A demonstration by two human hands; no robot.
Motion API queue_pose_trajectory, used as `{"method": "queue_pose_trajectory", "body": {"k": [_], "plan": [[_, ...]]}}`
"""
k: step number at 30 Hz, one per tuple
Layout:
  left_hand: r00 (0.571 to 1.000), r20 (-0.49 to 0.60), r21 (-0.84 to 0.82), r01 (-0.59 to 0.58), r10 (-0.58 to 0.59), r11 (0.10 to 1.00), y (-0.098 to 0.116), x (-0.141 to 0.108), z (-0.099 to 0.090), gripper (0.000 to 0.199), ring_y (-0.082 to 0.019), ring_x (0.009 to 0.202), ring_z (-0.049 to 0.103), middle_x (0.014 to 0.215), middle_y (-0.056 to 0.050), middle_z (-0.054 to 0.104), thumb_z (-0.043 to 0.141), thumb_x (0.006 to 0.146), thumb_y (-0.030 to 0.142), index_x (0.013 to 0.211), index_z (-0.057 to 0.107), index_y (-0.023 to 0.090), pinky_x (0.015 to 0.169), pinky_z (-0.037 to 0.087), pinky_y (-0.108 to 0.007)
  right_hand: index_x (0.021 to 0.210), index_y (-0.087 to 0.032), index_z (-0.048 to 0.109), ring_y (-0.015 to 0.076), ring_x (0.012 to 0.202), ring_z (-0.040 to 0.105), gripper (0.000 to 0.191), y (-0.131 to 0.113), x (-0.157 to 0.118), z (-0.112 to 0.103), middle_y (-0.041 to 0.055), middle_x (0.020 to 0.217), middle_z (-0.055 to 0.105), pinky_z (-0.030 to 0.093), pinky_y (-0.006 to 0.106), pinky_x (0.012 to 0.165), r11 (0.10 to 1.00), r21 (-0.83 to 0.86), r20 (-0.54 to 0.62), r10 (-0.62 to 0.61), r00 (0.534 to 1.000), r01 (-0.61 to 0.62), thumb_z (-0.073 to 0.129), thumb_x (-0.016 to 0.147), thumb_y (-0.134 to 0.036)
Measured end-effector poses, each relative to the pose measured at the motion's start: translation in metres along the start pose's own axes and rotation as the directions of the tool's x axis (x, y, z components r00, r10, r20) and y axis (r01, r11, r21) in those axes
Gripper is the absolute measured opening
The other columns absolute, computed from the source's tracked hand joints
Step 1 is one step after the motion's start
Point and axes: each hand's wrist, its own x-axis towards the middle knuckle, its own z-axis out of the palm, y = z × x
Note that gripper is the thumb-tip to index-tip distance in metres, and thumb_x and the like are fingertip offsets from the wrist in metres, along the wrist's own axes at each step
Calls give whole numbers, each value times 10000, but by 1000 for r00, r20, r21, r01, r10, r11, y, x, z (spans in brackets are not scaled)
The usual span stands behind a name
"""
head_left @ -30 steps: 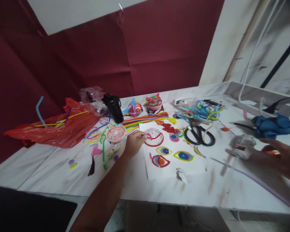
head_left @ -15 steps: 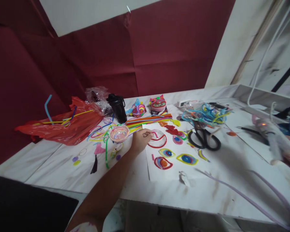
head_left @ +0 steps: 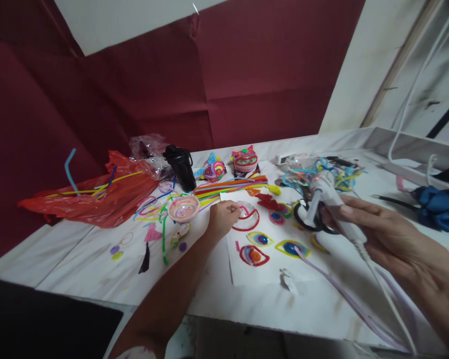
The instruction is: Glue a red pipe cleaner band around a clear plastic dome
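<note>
My right hand (head_left: 381, 239) is closed around a white corded hot glue gun (head_left: 331, 199), its nozzle pointing down and left near the black-handled scissors (head_left: 307, 219). My left hand (head_left: 224, 217) is closed in a pinch at the left edge of a clear round piece with a red curved rim (head_left: 251, 223). A short pink pipe cleaner piece (head_left: 243, 211) shows at its fingertips. Eye shapes made of pipe cleaner lie on the white paper below: a yellow-rimmed eye (head_left: 260, 239), a larger yellow-rimmed eye (head_left: 280, 248) and a red-rimmed eye (head_left: 253, 256).
Left of the paper stands a pink patterned bowl (head_left: 183, 209). Behind are a black bottle (head_left: 180, 167), two colourful decorated figures (head_left: 246, 160) and a bundle of pipe cleaners (head_left: 228, 186). A red plastic bag (head_left: 97, 194) lies left. The glue gun's cord (head_left: 381, 284) hangs toward the front edge.
My right hand has brought the glue gun in from the far right, over the scissors. My left hand stays in nearly the same place by the round piece.
</note>
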Motion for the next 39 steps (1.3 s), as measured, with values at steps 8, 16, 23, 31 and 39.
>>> {"method": "queue_pose_trajectory", "body": {"k": [8,16,23,31,39], "plan": [[1000,14,51,-1,0,999,-5,3,1,66,-94,476,570,571,20,639,609,677,145,663,667,176,483,428,-192,836,-210,736,115,585,640,470,2,9,19,4,753,707,552,145,535,977,173,4,128,992,-127,833,384,-119],[1000,9,89,-23,22,996,-5,2,0,111,-105,504,572,586,32,615,614,695,172,790,669,194,523,438,-208,802,-199,722,120,580,645,445,6,11,24,2,743,707,552,144,532,964,211,-20,170,985,-162,806,383,-75],[999,29,109,-37,34,993,-1,1,-8,162,-100,470,559,581,35,603,503,805,221,810,662,190,530,442,-214,797,-194,720,113,608,644,483,10,13,22,-5,742,702,550,128,561,965,217,-10,150,989,-144,854,340,-115],[922,195,246,-376,335,893,-11,3,-28,301,-144,810,612,1100,-71,622,590,822,277,1104,664,201,793,491,-259,794,-191,737,91,596,620,490,-2,9,26,-5,703,697,517,102,528,988,154,45,25,999,-31,900,332,-203],[789,432,221,-562,437,797,-13,6,-30,367,-203,1209,534,1330,-85,551,470,903,248,1251,580,207,1025,426,-309,790,-236,705,125,618,662,523,-13,5,26,-21,654,689,553,153,561,977,204,-23,-52,998,55,908,310,-209]]}}
